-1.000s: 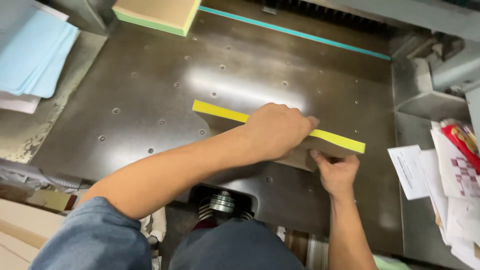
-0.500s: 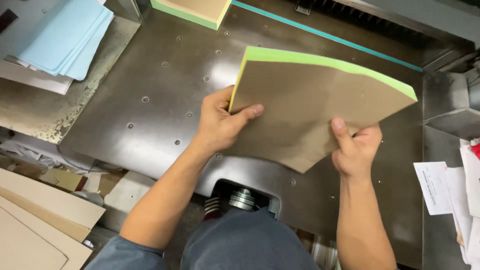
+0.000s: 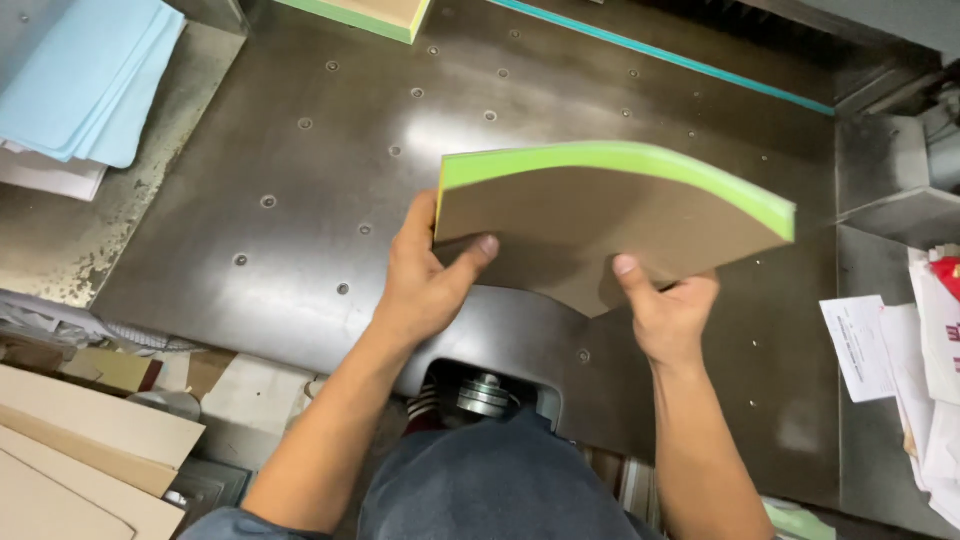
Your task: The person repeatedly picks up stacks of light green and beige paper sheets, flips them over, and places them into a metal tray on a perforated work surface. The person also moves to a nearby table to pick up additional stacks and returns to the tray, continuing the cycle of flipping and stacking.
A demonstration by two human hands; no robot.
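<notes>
Bench: my dark metal bench (image 3: 300, 150) fills most of the view, flat and dotted with small round holes, with a teal strip (image 3: 660, 55) running along its far edge.
Paper stack: I hold a thick stack of paper (image 3: 600, 225) above the middle of the bench, lifted off the surface and tilted; its brown cardboard backing faces me, and its bright green edge curves across the top.
Blue sheets: a pile of light blue sheets (image 3: 85, 75) lies at the far left, off the bench and well apart from my stack.
Brown boards: flat brown boards (image 3: 80, 440) lie low at the left, below the bench edge.
White papers: loose white papers (image 3: 900, 350) lie at the right side, near the stack but apart from it.
Second stack: another green-edged stack (image 3: 365, 12) lies at the far edge of the bench, only partly in view.
Left hand: my left hand (image 3: 425, 275) grips the stack's near left corner, thumb across the brown backing and fingers hidden behind it.
Right hand: my right hand (image 3: 665, 310) clasps the stack's lower edge, thumb pressed on the backing, fingers underneath and out of sight.
</notes>
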